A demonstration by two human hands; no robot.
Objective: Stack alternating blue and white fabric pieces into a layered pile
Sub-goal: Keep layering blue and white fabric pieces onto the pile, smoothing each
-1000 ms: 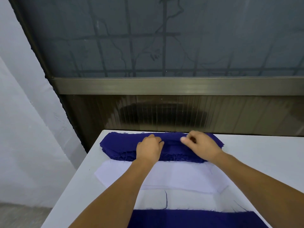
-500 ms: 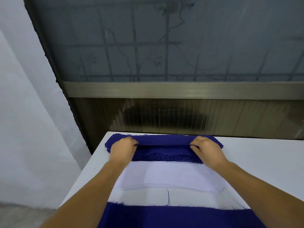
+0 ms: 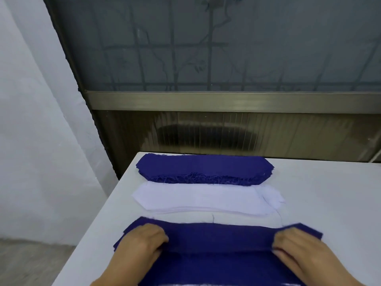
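Observation:
A pile of blue fabric pieces (image 3: 204,169) lies at the far edge of the white table (image 3: 321,203). In front of it sits a pile of white fabric pieces (image 3: 202,200). Nearest to me, a single blue piece (image 3: 220,238) stretches across the layered pile at the table's front. My left hand (image 3: 142,244) grips its left end with curled fingers. My right hand (image 3: 296,248) grips its right end the same way. The layers under that piece are mostly hidden; a white strip shows at the bottom edge.
The table's left edge (image 3: 99,219) drops to a grey floor beside a white wall. A dark window panel with a metal sill (image 3: 226,101) stands just behind the table. Bare tabletop extends to the right of the piles.
Both hands lifted a blue piece off the far blue pile and pulled it toward me over the white pile, down onto the near pile. The camera tilted down.

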